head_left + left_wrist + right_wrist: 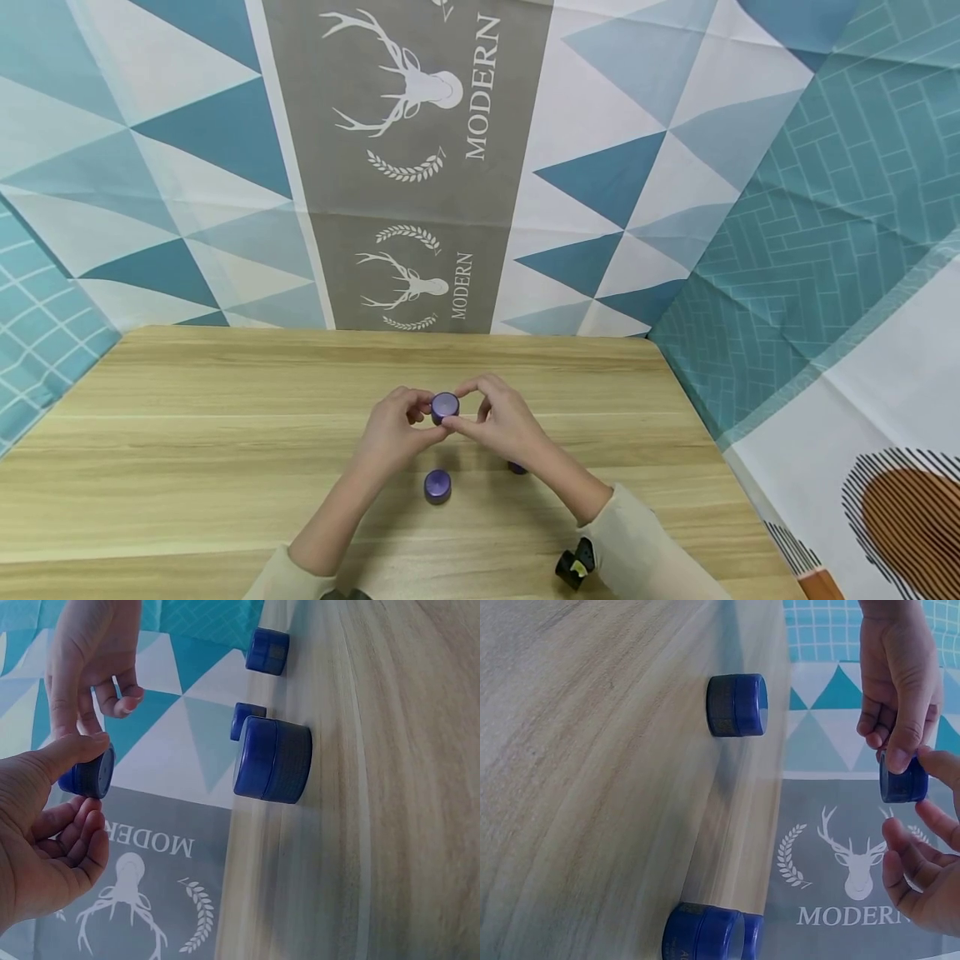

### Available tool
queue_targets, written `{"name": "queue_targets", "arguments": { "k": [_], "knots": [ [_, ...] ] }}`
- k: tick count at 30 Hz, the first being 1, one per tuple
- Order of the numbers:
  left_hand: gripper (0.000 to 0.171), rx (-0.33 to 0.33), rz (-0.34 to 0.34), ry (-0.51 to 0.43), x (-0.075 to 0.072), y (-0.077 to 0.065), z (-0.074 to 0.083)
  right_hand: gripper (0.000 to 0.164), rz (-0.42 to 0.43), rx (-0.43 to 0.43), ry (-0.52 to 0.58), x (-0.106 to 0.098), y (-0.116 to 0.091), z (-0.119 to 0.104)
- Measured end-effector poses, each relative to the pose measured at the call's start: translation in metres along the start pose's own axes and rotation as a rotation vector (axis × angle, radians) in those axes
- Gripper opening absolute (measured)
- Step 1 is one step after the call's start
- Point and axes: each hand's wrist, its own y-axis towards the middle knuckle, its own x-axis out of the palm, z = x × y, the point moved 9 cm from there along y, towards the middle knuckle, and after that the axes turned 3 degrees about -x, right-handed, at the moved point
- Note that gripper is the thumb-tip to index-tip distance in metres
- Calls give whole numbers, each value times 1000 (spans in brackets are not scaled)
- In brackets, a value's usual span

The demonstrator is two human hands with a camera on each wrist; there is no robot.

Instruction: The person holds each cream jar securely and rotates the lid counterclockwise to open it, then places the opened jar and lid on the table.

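Note:
Both hands hold one small round lidded jar (445, 406) above the wooden table, purple in the head view and blue in the wrist views. My left hand (395, 429) pinches it from the left with thumb and fingers. From the right, my right hand (504, 419) pinches the same jar, thumb at its near side. A similar jar (437, 487) stands on the table nearer to me. Another jar (517, 468) is partly hidden below the right forearm. The left wrist view shows a large-looking near jar (272, 760), a smaller-looking jar (247, 720) behind it and one farther off (267, 651).
The wooden table (187, 467) has its far edge against a patterned cloth backdrop (408, 192). Cloth also hangs along the right side (832, 275). A black device (575, 567) sits at the right sleeve.

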Motion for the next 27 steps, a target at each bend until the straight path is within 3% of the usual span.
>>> {"name": "queue_targets", "arguments": {
  "k": [6, 14, 22, 27],
  "knots": [
    [35, -2, -3, -2, 2, -1, -1, 32, -42, -16, 4, 2, -1, -2],
    [36, -4, 7, 6, 0, -1, 0, 49, -28, 0, -15, 1, -2, 0],
    [34, 2, -3, -4, 2, -2, 0, 35, -18, -12, -36, 3, -1, -2],
    [32, 0, 5, -4, 2, -2, -1, 39, -49, -23, -48, 6, -1, -4]
  ]
}}
